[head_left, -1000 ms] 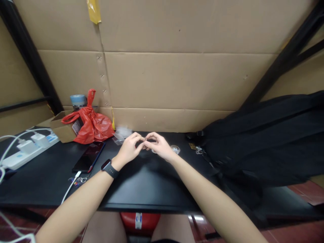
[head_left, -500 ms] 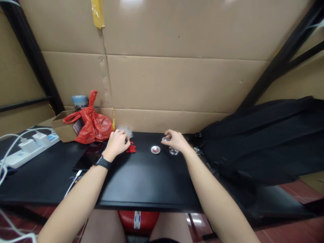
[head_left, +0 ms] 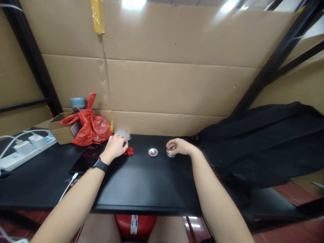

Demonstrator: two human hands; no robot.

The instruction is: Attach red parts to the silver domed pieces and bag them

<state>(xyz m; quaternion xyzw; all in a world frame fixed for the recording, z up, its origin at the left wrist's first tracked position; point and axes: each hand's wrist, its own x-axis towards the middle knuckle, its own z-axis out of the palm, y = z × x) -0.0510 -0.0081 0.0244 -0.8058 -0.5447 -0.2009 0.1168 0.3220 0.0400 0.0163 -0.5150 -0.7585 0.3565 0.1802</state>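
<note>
My left hand (head_left: 116, 147) rests on the black table with its fingers loosely bent and thumb apart from them, just left of a small heap of red pieces (head_left: 129, 151). Nothing shows in it. To the right of that heap, a small silvery round dish (head_left: 153, 152) lies with a bit of red at its centre. My right hand (head_left: 179, 147) is closed from above around the rim of a small clear round container (head_left: 170, 154). Its fingers partly cover the top, so I cannot tell how the lid sits.
A red plastic bag (head_left: 92, 126) and a cardboard box (head_left: 62, 130) stand at the back left. Nearby are a dark phone or tablet (head_left: 86, 158), a white power strip (head_left: 15, 158) and a clear plastic packet (head_left: 123, 133). A black bag (head_left: 263, 145) fills the right side.
My right hand has brought the clear round lid over and down onto the clear container. My left hand has stayed beside the red pieces. The view has tilted up slightly.
</note>
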